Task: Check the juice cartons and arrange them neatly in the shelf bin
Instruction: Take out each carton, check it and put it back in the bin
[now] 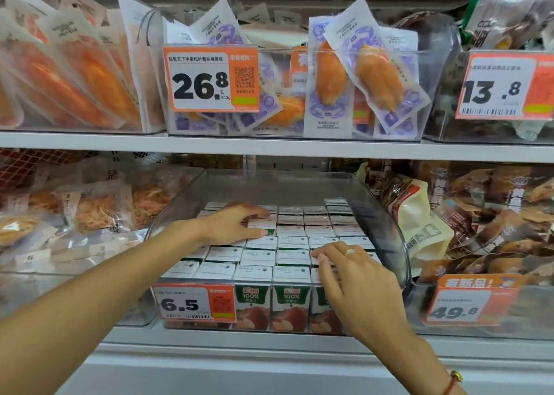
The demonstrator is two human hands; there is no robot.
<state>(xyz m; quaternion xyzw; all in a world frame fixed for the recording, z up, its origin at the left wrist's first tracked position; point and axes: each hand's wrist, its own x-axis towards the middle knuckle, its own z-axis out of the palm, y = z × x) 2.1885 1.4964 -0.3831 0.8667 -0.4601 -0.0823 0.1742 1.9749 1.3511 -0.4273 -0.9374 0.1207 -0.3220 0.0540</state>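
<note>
1. Nearest: right hand [353, 277], ring on one finger, red cord at the wrist. Fingers lie loosely spread and nearly straight, tips resting on the carton tops at the front right of the bin; no pinch, nothing held.
2. Clear shelf bin [386, 224] on the lower shelf, orange price tag [195, 303] on its front wall. Juice cartons [287, 257] fill it in tight upright rows, white tops up, apple print showing through the front.
3. Further in: left hand [233, 224] over the middle-left rows. Thumb and forefinger are curled round one raised carton [262, 225], apparently pinching it by its sides; motion blur leaves the exact contact uncertain.
4. Handling, judged: small stiff cartons, light singly, smooth-faced, corners dent under hard squeezing. Take by two opposite side faces near the top; packed rows leave little finger room, so lift straight up.
5. Farthest: upper shelf, bagged snacks [359, 74].
</note>
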